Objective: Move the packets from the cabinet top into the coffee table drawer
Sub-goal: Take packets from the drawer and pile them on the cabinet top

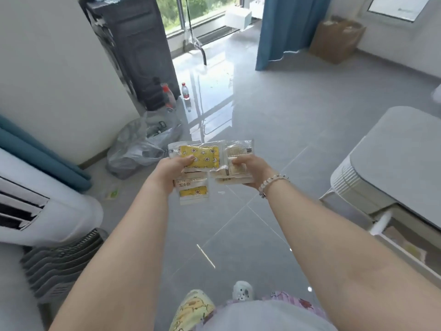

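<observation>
Above the grey floor (238, 223), clear yellow-printed packets (199, 156) pinched in both hands' closed fingers (188, 159).

Floor (262, 111): grey glossy tiles. Standing or lying on it:
- crumpled plastic bag (140, 149), left of the left grip (175, 169);
- two water bottles (185, 91), beyond it;
- cardboard box (336, 39), far beyond the right grip (249, 169);
- coffee table (393, 163), right, drawer (410, 249) open.
</observation>
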